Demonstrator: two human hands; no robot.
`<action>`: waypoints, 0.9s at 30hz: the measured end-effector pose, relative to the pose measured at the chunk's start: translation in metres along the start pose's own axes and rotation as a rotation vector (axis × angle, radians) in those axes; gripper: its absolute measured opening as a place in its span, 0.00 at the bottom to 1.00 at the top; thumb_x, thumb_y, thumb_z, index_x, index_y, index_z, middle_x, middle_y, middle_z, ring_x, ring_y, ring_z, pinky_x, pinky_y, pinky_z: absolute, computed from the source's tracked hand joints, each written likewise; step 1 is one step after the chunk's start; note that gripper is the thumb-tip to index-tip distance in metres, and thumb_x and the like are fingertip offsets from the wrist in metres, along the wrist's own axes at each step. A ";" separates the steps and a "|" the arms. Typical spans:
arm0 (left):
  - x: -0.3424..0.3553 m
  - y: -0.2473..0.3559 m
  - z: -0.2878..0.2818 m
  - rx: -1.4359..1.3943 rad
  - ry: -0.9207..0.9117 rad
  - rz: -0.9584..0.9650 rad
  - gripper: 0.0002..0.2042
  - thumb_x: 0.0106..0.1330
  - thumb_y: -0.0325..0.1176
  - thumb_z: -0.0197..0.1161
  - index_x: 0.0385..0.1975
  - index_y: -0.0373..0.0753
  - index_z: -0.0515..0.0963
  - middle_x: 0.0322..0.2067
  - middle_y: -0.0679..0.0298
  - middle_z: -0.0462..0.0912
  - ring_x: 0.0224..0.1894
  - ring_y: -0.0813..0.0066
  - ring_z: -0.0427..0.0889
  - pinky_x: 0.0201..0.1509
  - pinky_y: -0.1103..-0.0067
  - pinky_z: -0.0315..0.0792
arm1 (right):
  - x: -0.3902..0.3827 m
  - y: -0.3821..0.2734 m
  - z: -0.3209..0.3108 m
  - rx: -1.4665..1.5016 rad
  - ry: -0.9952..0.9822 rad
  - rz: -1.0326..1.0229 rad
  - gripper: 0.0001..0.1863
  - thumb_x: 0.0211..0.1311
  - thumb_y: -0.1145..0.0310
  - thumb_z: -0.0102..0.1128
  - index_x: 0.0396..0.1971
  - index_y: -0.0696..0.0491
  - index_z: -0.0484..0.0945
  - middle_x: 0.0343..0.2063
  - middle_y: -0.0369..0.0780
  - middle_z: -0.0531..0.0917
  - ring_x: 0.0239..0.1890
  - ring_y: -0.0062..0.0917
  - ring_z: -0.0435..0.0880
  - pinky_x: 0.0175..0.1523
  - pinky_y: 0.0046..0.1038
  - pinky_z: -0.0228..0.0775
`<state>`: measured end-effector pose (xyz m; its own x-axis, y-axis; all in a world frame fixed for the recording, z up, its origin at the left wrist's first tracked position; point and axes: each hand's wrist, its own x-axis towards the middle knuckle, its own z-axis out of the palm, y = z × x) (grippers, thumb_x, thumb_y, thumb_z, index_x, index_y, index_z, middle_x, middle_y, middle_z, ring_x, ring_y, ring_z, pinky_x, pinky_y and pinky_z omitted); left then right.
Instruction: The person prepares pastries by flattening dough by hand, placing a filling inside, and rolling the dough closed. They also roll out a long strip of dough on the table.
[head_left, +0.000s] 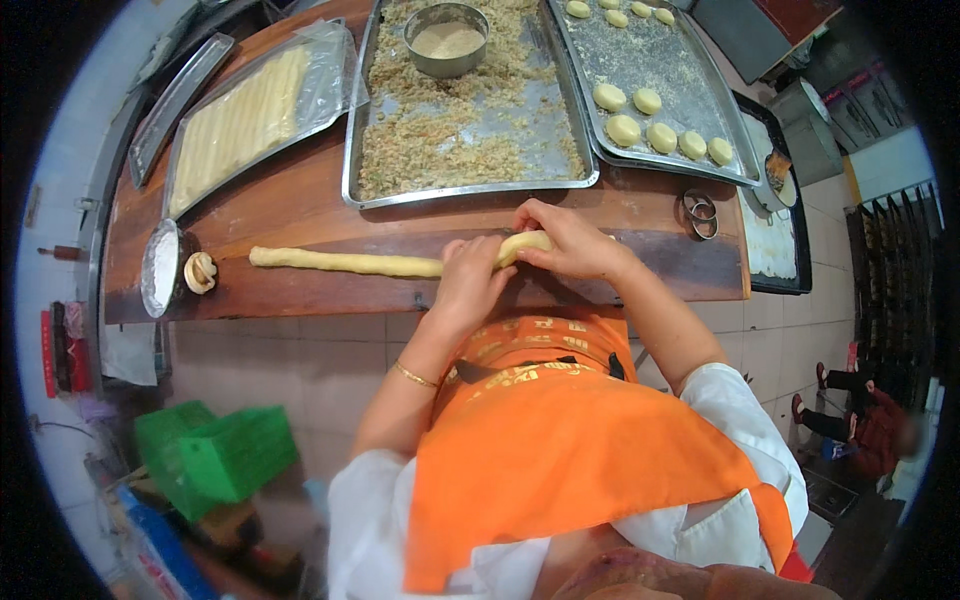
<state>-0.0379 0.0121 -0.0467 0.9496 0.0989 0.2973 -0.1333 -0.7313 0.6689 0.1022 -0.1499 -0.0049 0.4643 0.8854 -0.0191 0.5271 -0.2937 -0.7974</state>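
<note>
A long rope of pale yellow dough [345,263] lies across the wooden table in front of me. My left hand [470,272] is closed around the rope near its right end. Bent upward there, the end of the dough passes to my right hand [572,243], whose thumb and fingers pinch it. The two hands are close together, almost touching. Just beyond them stands a large metal tray [470,192] with crumbly beige filling [440,165] spread in it. A round metal bowl [447,62] sits on that filling.
Right of the filling tray, another tray [690,165] holds several flattened dough rounds [622,130]. Two metal rings [700,214] lie below it. At left are a tray of plastic-covered dough strips [245,105] and a flour bowl [160,268]. Green crates [225,450] stand on the floor.
</note>
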 end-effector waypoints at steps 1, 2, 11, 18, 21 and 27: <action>0.002 -0.003 0.003 0.046 -0.036 0.007 0.15 0.56 0.26 0.70 0.42 0.35 0.75 0.35 0.54 0.79 0.42 0.50 0.78 0.53 0.61 0.66 | 0.001 -0.001 0.000 -0.017 -0.002 -0.037 0.20 0.56 0.65 0.69 0.45 0.57 0.76 0.39 0.49 0.83 0.44 0.47 0.82 0.49 0.41 0.74; 0.005 -0.004 0.005 0.092 -0.072 0.015 0.15 0.56 0.26 0.69 0.42 0.34 0.75 0.35 0.54 0.79 0.43 0.50 0.78 0.53 0.61 0.66 | 0.002 -0.001 -0.001 -0.034 -0.004 -0.074 0.21 0.56 0.65 0.69 0.46 0.58 0.76 0.39 0.49 0.83 0.44 0.47 0.82 0.49 0.40 0.75; 0.016 0.001 0.019 0.276 -0.027 0.122 0.09 0.56 0.25 0.65 0.35 0.35 0.75 0.33 0.54 0.79 0.41 0.51 0.79 0.51 0.61 0.68 | -0.003 -0.009 -0.002 -0.170 -0.059 -0.145 0.17 0.57 0.65 0.66 0.43 0.58 0.80 0.37 0.54 0.85 0.42 0.53 0.83 0.48 0.46 0.76; 0.018 -0.005 0.031 0.537 -0.084 0.180 0.05 0.60 0.28 0.57 0.34 0.36 0.77 0.33 0.56 0.76 0.42 0.58 0.79 0.55 0.63 0.66 | -0.011 0.009 0.022 -0.487 -0.024 -0.071 0.12 0.59 0.65 0.59 0.37 0.58 0.80 0.30 0.53 0.85 0.34 0.48 0.84 0.41 0.45 0.76; 0.020 -0.003 0.036 0.605 -0.043 0.160 0.06 0.59 0.28 0.59 0.35 0.36 0.77 0.38 0.55 0.75 0.49 0.57 0.76 0.61 0.61 0.63 | -0.015 0.022 0.021 -0.011 -0.066 0.053 0.13 0.64 0.64 0.57 0.40 0.59 0.80 0.32 0.45 0.86 0.31 0.34 0.85 0.37 0.35 0.76; 0.031 0.009 0.025 0.403 -0.037 -0.049 0.21 0.58 0.24 0.62 0.53 0.30 0.74 0.50 0.48 0.75 0.60 0.52 0.72 0.72 0.57 0.54 | -0.022 0.024 0.008 0.868 -0.018 0.073 0.16 0.72 0.63 0.53 0.50 0.57 0.79 0.39 0.34 0.81 0.40 0.18 0.77 0.48 0.22 0.69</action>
<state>-0.0026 -0.0083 -0.0491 0.9625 0.1212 0.2426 0.0271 -0.9331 0.3586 0.0986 -0.1733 -0.0287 0.4606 0.8829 -0.0915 -0.2357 0.0223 -0.9716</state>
